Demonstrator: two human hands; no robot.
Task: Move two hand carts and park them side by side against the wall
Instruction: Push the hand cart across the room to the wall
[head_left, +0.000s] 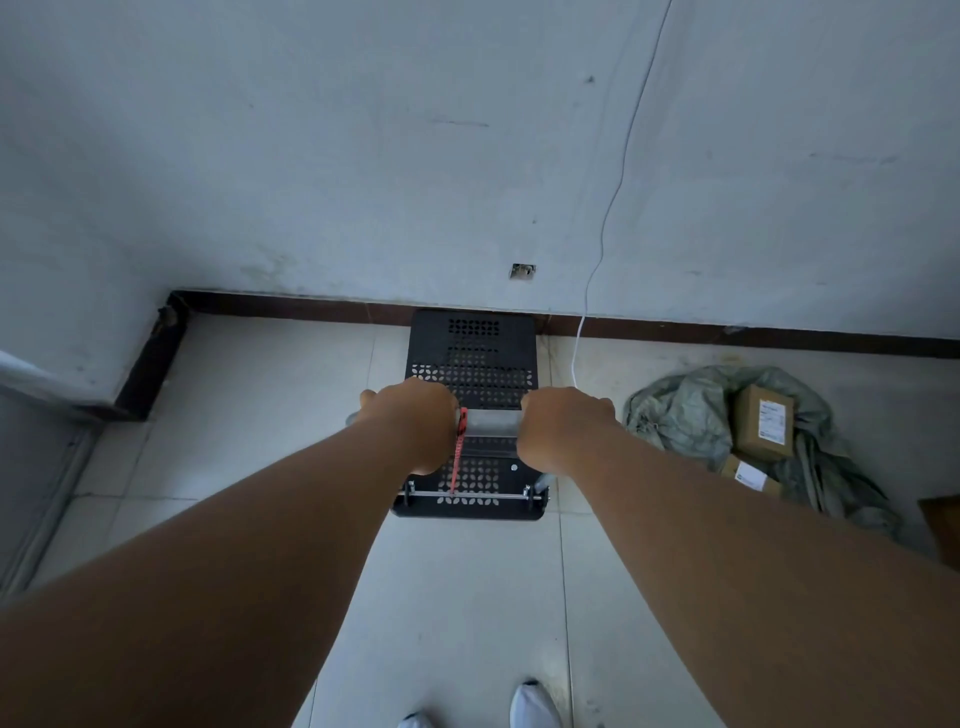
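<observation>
A hand cart (472, 353) with a black perforated platform stands on the tiled floor, its far edge touching the dark baseboard of the white wall (363, 156). Its silver handle bar (491, 422) runs across in front of me. My left hand (415, 421) is closed around the bar's left part. My right hand (561, 426) grips the bar's right part. A red strap (457, 457) hangs from the bar down to the cart's near edge. Only this one cart is in view.
A crumpled grey-green sack (691, 415) with cardboard parcels (763, 428) lies on the floor right of the cart. A white cable (618, 208) hangs down the wall to the floor. The wall juts out in a corner (150, 364) at left. My shoes (535, 706) show at the bottom.
</observation>
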